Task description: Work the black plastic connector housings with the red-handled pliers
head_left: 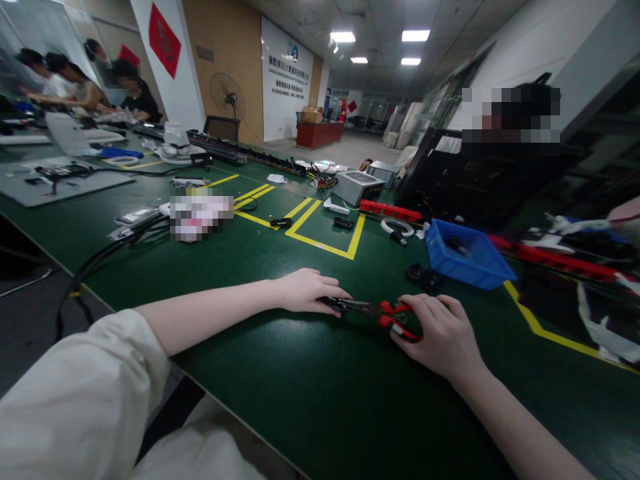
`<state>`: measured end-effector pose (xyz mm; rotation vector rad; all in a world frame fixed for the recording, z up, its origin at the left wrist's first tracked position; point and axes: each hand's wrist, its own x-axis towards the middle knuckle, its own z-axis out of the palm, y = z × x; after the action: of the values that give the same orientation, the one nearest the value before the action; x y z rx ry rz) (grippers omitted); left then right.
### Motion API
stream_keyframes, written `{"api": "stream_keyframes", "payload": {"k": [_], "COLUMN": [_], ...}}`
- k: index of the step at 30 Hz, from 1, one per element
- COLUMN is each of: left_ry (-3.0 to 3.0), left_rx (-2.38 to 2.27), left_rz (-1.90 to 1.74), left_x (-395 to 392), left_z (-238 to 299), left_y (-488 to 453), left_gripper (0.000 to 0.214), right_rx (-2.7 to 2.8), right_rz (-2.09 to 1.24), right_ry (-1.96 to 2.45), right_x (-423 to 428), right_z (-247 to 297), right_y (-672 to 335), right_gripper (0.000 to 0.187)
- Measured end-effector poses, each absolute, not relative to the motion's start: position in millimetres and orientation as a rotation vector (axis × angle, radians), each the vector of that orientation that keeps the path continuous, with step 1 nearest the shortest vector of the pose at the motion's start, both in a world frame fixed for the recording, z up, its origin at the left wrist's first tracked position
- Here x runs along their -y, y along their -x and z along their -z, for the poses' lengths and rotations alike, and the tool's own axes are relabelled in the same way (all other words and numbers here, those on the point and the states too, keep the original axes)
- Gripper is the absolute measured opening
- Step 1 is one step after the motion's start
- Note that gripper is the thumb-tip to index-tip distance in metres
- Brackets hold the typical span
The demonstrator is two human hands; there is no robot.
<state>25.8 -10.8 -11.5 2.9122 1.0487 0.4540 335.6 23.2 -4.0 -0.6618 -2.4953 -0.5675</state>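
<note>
Red-handled long-nose pliers (386, 313) are in my right hand (447, 335), whose fingers are closed around the handles. Their jaws point left and meet a small black part (330, 303) just above the green table. My left hand (311, 291) pinches that black part between thumb and fingers. Its exact kind is hard to make out, as the fingers cover some of it. A black coiled cable (424, 277) lies beyond my right hand, beside a blue plastic bin (465, 257) with a black piece inside.
Yellow tape (323, 247) marks squares on the green table (280, 400). Farther back are a grey power supply unit (357, 187), a red strip (390, 211) and a white cable coil (397, 227). Black cables (100, 253) hang over the left edge. Other people sit at far left and right.
</note>
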Motion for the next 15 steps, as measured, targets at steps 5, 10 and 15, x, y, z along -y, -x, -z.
{"api": "stream_keyframes", "payload": {"k": [5,10,15], "left_ry": [-2.866,-2.819,-2.8], "left_rx": [-1.009,-0.999,-0.987], "left_rz": [-0.45,-0.459,-0.454], "left_x": [10.2,9.2,9.3], "left_z": [9.8,9.9,8.9], "left_y": [-25.3,-25.5,-25.3], "left_gripper": [0.044,0.046,0.046], "right_rx": [2.454,2.426,2.411], "right_rz": [0.624,0.67,0.714], "right_ry": [0.663,0.667,0.661], "right_x": [-21.9,-20.6,-19.5], "right_z": [4.0,3.4,2.2], "right_y": [-334.9,-334.1,-333.8], "right_gripper": [0.037,0.038,0.036]}}
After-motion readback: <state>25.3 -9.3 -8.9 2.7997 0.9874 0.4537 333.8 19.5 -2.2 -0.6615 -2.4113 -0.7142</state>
